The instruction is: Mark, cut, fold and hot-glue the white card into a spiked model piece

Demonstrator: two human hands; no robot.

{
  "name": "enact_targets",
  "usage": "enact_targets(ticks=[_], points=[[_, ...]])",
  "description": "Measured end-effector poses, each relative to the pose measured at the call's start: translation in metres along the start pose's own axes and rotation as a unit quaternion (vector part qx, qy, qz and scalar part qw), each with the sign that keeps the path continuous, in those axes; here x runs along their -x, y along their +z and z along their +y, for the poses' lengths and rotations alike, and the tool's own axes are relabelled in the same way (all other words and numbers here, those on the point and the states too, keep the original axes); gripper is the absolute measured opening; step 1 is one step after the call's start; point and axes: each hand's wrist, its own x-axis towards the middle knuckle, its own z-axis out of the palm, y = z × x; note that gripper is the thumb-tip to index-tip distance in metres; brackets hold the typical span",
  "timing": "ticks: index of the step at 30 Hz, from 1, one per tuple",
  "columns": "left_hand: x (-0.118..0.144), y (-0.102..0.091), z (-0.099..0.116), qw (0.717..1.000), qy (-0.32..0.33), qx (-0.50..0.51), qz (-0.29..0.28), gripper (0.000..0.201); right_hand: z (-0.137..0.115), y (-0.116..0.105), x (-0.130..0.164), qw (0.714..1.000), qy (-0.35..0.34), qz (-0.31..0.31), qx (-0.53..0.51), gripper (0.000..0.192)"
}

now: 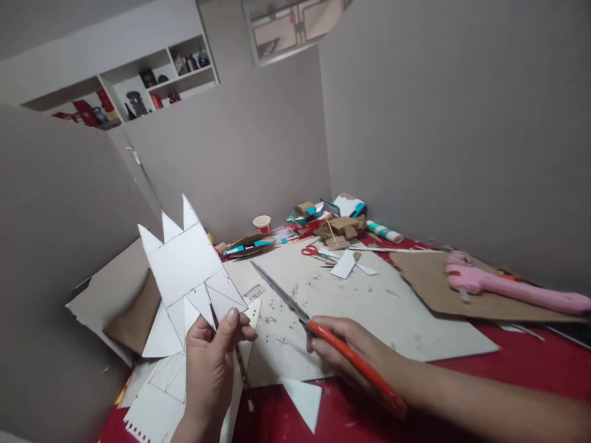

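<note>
My left hand pinches the lower edge of a white card cutout. The piece has pointed triangles along its top, pencil lines across it and a notch cut into its lower part. In my right hand is a pair of scissors with red handles. Their blades look closed and point up and left, a little apart from the card. A pencil shows below my left hand; whether the hand touches it I cannot tell. Below the scissors lies a white card triangle, partly on the red tabletop.
A large grey-white board covers the red table. A pink glue gun rests on cardboard at the right. Small red-handled scissors, card scraps and a paper cup stand farther back. Lined paper sheets lie front left.
</note>
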Motion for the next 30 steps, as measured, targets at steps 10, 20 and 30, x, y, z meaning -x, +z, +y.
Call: enact_targets(ticks=[10, 20, 30], points=[[-0.001, -0.008, -0.001, 0.999, 0.010, -0.049, 0.007, 0.025, -0.010, -0.003, 0.012, 0.989, -0.040, -0.100, 0.104, 0.043], [0.004, -0.003, 0.004, 0.993, -0.006, -0.116, -0.030, 0.028, -0.015, -0.007, 0.009, 0.983, -0.037, -0.181, 0.014, 0.054], [0.004, -0.004, 0.008, 0.993, -0.014, -0.105, -0.052, 0.023, -0.004, -0.009, 0.008, 0.977, -0.065, -0.204, 0.014, 0.048]])
